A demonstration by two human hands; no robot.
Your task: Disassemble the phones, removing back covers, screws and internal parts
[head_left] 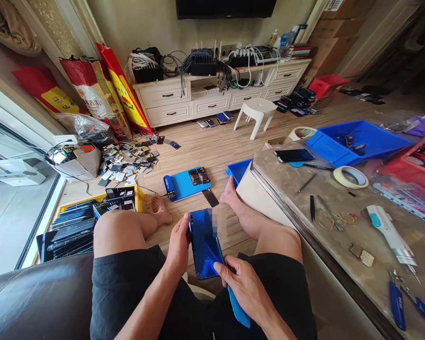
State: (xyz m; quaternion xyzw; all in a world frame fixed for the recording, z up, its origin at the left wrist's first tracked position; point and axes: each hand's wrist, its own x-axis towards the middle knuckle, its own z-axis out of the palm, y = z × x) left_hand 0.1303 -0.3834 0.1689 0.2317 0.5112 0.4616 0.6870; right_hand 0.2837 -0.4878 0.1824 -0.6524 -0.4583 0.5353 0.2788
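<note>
Down between the knees, a blue phone point(204, 243) lies back side up, held in both hands above the wooden floor point(212, 146). The left hand point(179, 245) wraps around the phone's left long edge, fingers curled behind it and thumb along the side, a closed grip on the phone. The right hand point(246, 285) sits at the phone's near right corner, its thumb pressed on the glossy back, and its fingers close around a flat blue tool point(238, 309) whose wide end sticks out toward the near side below the palm. The person sits on a dark leather seat point(35, 302) in black shorts, bare feet on the floor.

Just beyond the phone, on the floor, lies a blue mat point(184, 184) with two small phones resting on it. To the left, a yellow crate point(92, 212) holds stacked phones, and farther left loose parts are scattered beside a cardboard box point(78, 163). On the right stands a worn table point(340, 222) carrying a roll of tape point(350, 177), a dark phone point(293, 155), tweezers, a white and blue hand tool point(389, 233), and a blue tray point(357, 141). Far across the room, a white stool point(257, 113) stands before a low white cabinet point(216, 94) loaded with cables.
</note>
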